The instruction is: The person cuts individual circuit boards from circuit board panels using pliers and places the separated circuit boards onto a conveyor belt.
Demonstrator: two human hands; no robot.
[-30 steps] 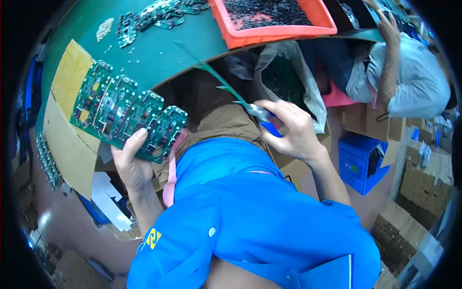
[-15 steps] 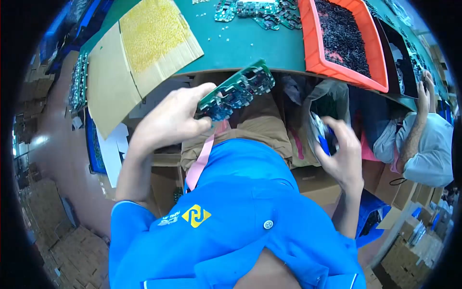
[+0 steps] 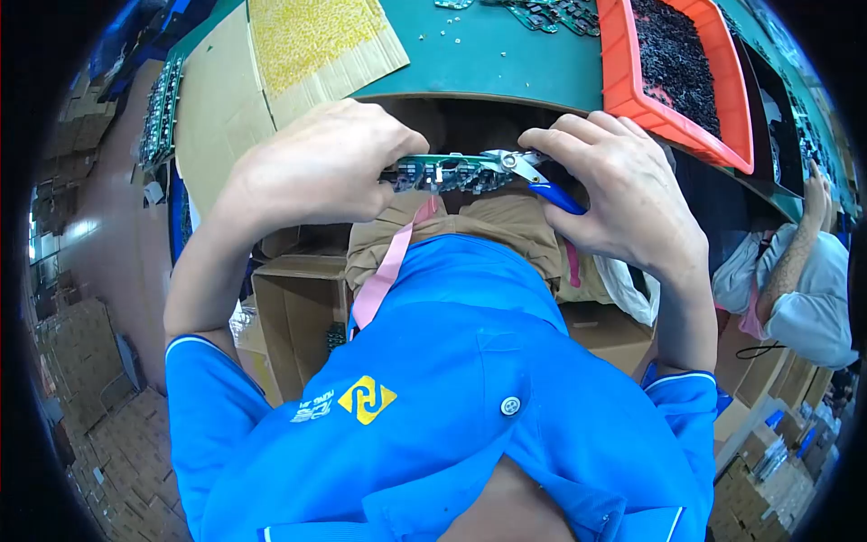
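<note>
My left hand (image 3: 330, 167) is closed on one end of a green circuit board (image 3: 447, 173) crowded with dark components. The board is held nearly level above my lap, edge toward me. My right hand (image 3: 623, 181) grips blue-handled cutting pliers (image 3: 558, 194) with a metal head. The jaws of the pliers meet the right end of the board; whether they are closed on a part there is too small to tell. A pink strap (image 3: 388, 275) hangs below the board.
An orange bin (image 3: 621, 63) of small black parts stands at the table's right edge. Cardboard (image 3: 217, 117) with many yellow pieces lies at the left. More circuit boards (image 3: 551, 16) rest at the back of the green table (image 3: 479, 68). A co-worker's arm (image 3: 799, 239) shows far right.
The pliers have come up and left to the board's right end. The board has turned from a slant to nearly level. My view has shifted slightly.
</note>
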